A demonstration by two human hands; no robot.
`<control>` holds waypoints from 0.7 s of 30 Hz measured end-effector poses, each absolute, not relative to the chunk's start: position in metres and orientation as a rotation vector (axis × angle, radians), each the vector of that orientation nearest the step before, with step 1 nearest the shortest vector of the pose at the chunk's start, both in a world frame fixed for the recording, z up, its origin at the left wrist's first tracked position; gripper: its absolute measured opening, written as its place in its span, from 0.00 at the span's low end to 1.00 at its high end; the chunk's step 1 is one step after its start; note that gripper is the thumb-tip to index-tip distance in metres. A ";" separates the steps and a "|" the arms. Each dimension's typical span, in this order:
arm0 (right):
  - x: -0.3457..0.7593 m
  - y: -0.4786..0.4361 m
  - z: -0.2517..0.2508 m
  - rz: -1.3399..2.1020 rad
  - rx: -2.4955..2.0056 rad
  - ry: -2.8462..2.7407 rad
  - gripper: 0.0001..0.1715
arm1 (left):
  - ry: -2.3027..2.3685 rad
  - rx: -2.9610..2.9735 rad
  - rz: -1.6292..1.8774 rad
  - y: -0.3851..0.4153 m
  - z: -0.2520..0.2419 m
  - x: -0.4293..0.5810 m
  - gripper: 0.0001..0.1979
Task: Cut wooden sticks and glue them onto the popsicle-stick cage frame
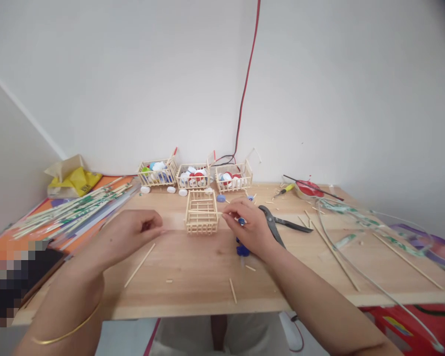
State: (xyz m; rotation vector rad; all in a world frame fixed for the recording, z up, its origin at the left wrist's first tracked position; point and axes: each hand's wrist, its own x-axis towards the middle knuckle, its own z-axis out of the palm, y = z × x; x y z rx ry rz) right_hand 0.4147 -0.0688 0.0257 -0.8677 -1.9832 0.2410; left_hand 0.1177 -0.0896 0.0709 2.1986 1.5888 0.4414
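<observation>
Bench (193,296): wood
Basket (202,228): probably light, breaks easily; hold its sides
Left hand (137,226): curled; can't tell if empty
Right hand (252,225): pinching thin stick (203,212)

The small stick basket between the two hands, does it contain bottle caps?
No, seen from above, the stick basket shows no caps inside.

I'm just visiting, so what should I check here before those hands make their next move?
1. Small stick basket between the hands: ok.
2. Right hand at the basket: ok, its fingertips are by the right side.
3. Right hand's pinch on the crosswise stick: cannot tell.
4. Left hand free: cannot tell, its fingers are curled.
5. Pliers in view: ok, beside the right hand.
6. Table free of loose pieces: not ok, sticks are scattered about.
</observation>
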 end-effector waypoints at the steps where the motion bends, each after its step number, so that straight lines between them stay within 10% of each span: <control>1: 0.415 -0.068 0.025 0.251 -0.877 -1.981 0.05 | 1.662 2.210 0.352 -0.094 0.066 0.113 0.15; 21: 0.403 -0.062 0.012 0.361 -0.862 -2.020 0.06 | 1.734 2.394 0.410 -0.059 0.055 0.121 0.09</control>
